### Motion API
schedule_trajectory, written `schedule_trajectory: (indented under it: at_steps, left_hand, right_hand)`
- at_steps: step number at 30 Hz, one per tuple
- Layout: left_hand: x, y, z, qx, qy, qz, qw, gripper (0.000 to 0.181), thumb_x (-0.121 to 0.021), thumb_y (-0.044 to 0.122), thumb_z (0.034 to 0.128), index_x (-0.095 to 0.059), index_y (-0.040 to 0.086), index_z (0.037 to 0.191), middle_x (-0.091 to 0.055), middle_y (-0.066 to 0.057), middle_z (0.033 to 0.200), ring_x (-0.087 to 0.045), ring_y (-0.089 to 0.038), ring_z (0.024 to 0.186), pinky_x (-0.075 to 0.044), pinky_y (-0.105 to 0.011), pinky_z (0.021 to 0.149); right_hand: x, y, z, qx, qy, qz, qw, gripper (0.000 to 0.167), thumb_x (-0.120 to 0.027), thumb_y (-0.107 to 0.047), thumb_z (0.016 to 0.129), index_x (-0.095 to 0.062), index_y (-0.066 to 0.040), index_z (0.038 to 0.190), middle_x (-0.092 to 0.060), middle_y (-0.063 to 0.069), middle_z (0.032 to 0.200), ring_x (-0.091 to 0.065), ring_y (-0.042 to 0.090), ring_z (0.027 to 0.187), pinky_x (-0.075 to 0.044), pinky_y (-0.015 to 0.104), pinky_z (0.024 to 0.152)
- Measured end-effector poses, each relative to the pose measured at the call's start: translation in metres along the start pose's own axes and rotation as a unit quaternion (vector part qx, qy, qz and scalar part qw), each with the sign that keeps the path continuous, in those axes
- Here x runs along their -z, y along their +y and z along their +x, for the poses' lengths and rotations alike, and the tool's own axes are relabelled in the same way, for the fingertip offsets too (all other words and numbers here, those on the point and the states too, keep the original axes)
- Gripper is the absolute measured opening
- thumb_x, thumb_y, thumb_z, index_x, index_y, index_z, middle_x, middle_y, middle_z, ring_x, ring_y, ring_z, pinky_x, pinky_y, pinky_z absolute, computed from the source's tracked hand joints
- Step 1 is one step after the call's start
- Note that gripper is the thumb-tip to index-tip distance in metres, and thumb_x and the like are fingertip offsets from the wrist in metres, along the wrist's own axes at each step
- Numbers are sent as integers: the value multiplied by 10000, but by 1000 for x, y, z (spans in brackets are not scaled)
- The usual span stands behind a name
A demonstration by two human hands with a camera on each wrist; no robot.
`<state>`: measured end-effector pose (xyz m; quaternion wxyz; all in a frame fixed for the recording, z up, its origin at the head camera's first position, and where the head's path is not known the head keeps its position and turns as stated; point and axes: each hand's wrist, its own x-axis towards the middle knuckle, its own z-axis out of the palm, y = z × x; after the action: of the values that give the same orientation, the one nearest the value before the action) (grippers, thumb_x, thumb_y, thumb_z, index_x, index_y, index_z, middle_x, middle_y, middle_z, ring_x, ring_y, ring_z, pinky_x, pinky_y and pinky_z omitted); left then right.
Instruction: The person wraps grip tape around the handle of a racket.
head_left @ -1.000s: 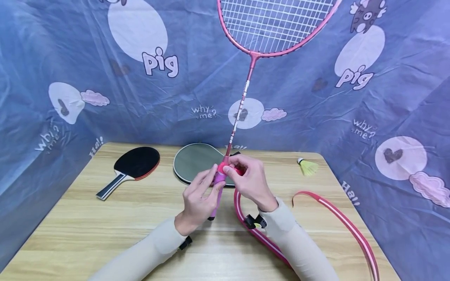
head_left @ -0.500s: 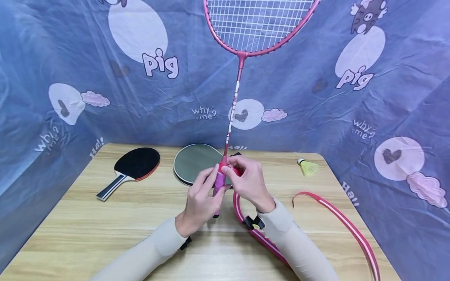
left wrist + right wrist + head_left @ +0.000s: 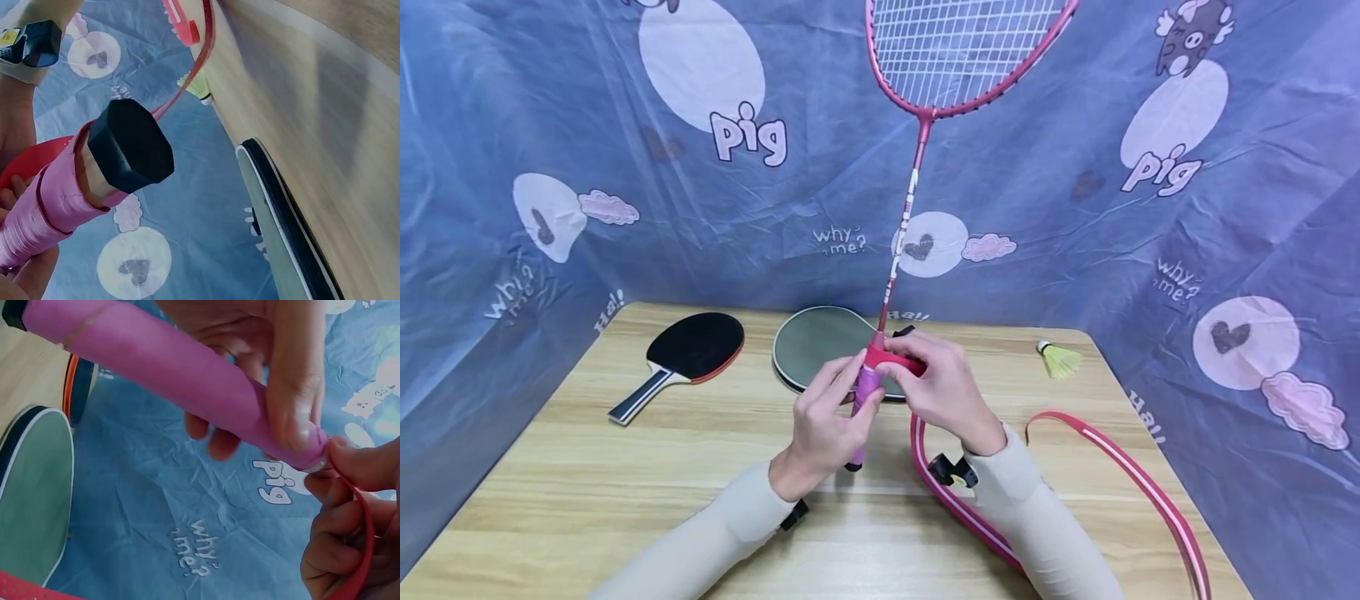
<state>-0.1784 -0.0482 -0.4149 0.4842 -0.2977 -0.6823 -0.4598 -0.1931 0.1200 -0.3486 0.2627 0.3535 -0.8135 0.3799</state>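
Note:
A pink badminton racket is held upright, head up, its purple-wrapped handle between both hands. The left hand grips the handle with fingers and thumb. Pinched in the right hand is a red tape at the handle's top, where it meets the shaft. In the right wrist view the red tape runs down from the pinch across the curled fingers. The left wrist view shows the black butt cap with purple wrap behind it.
The long red strip loops over the table's right side. A black paddle lies at the left, a green paddle case behind the hands, and a yellow shuttlecock at the back right. Patterned blue cloth surrounds the table.
The racket head first swung left, then turned slightly and came back a little to the right. The right hand has shifted slightly right, drawing a longer stretch of tape from the handle.

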Motion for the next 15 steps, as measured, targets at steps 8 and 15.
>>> schedule_trajectory:
  at_steps: [8, 15]
  left_hand:
    - [0, 3, -6, 361, -259, -514, 9977, 497, -779, -40, 802, -635, -119, 1271, -744, -230, 1009, -756, -252, 749, -600, -163, 669]
    - [1, 5, -7, 927, -566, -1524, 9823, 480, -746, -91, 823, -618, -130, 1284, -712, -222, 979, -740, -244, 746, -613, -197, 660]
  right_hand:
    - [5, 3, 2, -189, -185, 258, 9993, 152, -823, -125, 841, -799, -102, 989, -677, -20, 767, -457, 44, 594, -358, 157, 498]
    - [13, 5, 2, -342, -278, 777, 9960, 116, -827, -95, 833, -812, -124, 944, -700, -19, 762, -474, 59, 584, -365, 166, 493]
